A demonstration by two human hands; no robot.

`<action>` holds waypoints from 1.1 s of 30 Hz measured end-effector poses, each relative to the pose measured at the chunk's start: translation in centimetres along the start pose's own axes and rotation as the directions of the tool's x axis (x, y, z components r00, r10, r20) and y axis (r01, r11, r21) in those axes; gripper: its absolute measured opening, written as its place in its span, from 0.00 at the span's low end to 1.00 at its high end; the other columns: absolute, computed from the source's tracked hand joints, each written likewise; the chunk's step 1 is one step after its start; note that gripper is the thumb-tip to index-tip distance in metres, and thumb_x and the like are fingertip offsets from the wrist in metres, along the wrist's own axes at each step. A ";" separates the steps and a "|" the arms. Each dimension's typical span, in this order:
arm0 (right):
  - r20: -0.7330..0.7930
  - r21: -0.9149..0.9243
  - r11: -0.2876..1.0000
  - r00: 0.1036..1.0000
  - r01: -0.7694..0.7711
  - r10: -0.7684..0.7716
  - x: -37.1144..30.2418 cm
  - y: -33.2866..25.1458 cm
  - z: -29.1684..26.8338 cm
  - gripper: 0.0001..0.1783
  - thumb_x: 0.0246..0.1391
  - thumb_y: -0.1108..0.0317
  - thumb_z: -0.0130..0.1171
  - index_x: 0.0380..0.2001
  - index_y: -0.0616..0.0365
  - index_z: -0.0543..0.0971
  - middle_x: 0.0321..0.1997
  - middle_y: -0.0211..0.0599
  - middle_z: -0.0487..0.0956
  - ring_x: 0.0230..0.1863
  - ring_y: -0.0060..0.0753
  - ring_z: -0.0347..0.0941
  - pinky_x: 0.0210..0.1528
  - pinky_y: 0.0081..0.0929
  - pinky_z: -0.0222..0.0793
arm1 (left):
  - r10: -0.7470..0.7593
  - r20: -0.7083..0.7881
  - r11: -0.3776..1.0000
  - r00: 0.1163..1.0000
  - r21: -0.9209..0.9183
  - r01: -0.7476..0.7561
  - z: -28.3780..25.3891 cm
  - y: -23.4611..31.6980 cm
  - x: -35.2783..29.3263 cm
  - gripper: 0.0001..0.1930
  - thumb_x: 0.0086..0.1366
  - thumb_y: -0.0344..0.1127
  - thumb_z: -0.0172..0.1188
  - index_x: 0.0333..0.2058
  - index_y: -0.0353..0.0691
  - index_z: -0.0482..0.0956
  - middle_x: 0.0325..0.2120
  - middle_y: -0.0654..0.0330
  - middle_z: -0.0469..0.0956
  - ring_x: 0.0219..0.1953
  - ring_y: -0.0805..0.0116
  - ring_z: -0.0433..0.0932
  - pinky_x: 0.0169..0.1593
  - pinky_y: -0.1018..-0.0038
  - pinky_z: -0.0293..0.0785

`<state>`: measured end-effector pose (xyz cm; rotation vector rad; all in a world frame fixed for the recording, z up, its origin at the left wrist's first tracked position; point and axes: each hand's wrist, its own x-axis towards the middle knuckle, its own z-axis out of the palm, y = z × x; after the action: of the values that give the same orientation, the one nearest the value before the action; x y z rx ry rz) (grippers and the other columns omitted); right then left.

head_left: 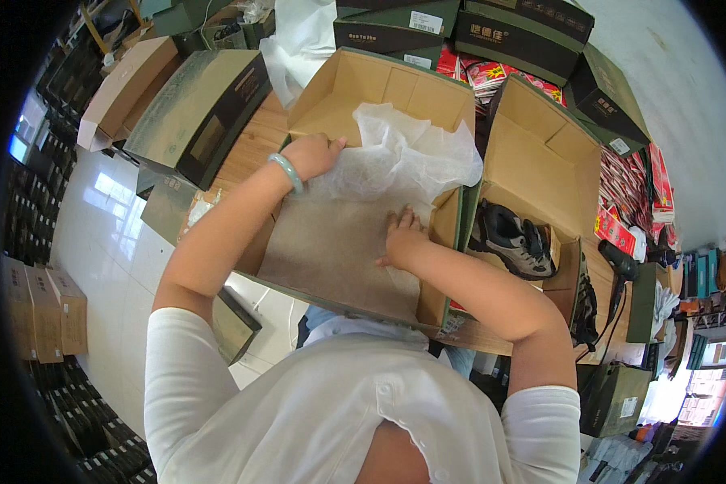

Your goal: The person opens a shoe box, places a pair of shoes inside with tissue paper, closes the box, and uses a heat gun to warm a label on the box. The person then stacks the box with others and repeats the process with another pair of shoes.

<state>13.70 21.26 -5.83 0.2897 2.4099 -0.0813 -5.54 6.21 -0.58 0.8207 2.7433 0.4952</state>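
Note:
An open shoebox (430, 89) lies in front of me with its lid raised at the far side. Crumpled white tissue paper (391, 165) is bunched along the far part of the box, partly over a flat brown sheet (327, 246) that covers the inside. My left hand (315, 156), with a pale green bangle at the wrist, is closed on the tissue paper's left edge. Fingers spread, my right hand (406, 239) lies flat on the brown sheet near the box's right wall. What is beneath the sheet is hidden.
Right of it, a second open shoebox (540, 149) holds a grey and black shoe (515, 242). Closed dark green shoeboxes (206, 113) stand left and at the back. Red printed packets (621, 185) are heaped at the far right, by a black corded tool (619, 260).

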 end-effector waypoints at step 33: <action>0.137 -0.187 0.977 0.982 -0.100 0.127 0.8 -0.4 -0.3 0.72 0.40 0.34 0.69 0.72 0.47 0.31 0.74 0.69 0.29 0.72 0.76 0.40 0.70 0.64 0.33 | 0.149 -0.831 0.981 0.535 0.058 -0.184 -1.5 0.8 6.3 0.15 0.61 0.39 0.60 0.43 0.34 0.78 0.32 0.46 0.80 0.38 0.46 0.78 0.45 0.58 0.74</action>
<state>12.87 21.08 -6.14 0.3257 2.2297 0.1600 -10.72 10.03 0.34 1.0414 3.4910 1.2734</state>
